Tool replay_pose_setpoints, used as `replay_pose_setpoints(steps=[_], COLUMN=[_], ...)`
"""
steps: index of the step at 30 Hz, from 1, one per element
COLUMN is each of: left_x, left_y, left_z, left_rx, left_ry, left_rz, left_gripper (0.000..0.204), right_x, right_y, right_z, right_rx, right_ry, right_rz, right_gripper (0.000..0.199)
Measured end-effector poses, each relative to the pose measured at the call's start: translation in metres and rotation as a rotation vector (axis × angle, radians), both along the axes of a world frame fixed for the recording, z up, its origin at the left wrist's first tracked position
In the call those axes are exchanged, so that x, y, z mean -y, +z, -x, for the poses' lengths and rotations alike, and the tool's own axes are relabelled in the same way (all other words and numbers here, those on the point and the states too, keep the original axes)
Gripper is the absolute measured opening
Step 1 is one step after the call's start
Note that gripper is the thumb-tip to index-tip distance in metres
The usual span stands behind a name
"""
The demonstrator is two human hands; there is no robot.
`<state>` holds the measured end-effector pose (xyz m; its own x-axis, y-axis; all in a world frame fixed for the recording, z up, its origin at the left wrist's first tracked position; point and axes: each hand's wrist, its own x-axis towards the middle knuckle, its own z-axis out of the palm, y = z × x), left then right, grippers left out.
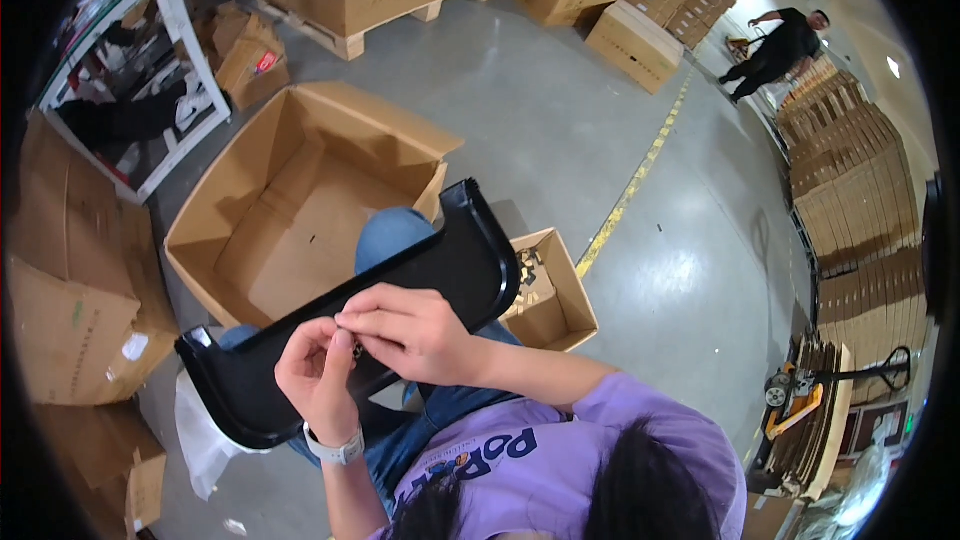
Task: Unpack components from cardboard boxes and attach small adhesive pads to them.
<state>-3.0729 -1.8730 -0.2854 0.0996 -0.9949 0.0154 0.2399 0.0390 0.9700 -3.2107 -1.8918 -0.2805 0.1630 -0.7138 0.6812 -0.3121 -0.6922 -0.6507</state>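
Grey floor (500,110) spans upper centre; our left hand (318,377) and right hand (425,337) pinch, contents unclear; black plastic-like curved panel (458,272) seems stiff: grip ends.

Bright scene; white glare on the floor (660,290); curved, blackened edges

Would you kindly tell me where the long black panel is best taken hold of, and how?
The panel is probably best gripped by its two short ends, one from each side: it lies long and slanted across the legs, both ends clear of the left hand and right hand, which meet above its middle.
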Motion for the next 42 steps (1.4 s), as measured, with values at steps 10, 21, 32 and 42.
replay_pose_setpoints(steps=[10,21,32,42], left_x=[0.007,0.003,0.005,0.002], left_y=[-0.006,-0.011,-0.015,-0.013], left_z=[0.004,-0.003,-0.006,0.0], left_rx=[-0.121,-0.087,-0.191,-0.153], left_ry=[-0.141,-0.133,-0.172,-0.089], left_rz=[0.055,0.006,0.018,0.028], left_gripper=[0.006,0.01,0.011,0.008], right_x=[-0.003,-0.004,-0.011,-0.01], right_y=[-0.003,-0.009,-0.01,-0.015], right_z=[0.007,0.0,-0.002,-0.009], right_rx=[0.035,-0.124,0.033,0.072], right_ry=[0.027,-0.08,-0.013,-0.028], right_rz=[-0.222,0.014,-0.245,-0.221], right_gripper=[0.018,0.023,0.02,0.019])
